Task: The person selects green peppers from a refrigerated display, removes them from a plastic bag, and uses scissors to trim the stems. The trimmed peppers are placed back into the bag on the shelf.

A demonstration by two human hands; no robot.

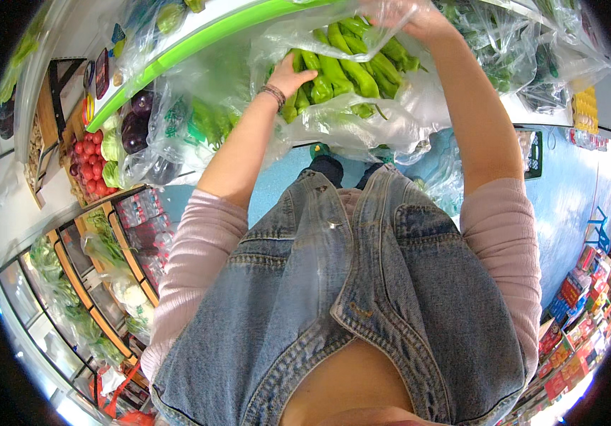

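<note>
Long green peppers (351,66) lie heaped in a clear plastic bag (332,120) at the top centre, on a white shelf. At the heap's left side is my left hand (290,77), with a dark band at the wrist. Its thumb lies over the peppers and its other fingers are partly hidden, so I cannot tell if it grips any. My right hand (409,18) is at the top, beyond the heap's right side, behind or against clear plastic film. Its fingers are blurred by the film, and their hold cannot be made out.
A bright green shelf edge (193,40) curves across the upper left. Eggplants (136,128), bagged red tomatoes (91,165) and cabbage (111,152) lie left. Bagged leafy greens (502,53) are at upper right, near a yellow egg tray (585,109). Below, a black crate (534,154) stands on the blue floor (561,186).
</note>
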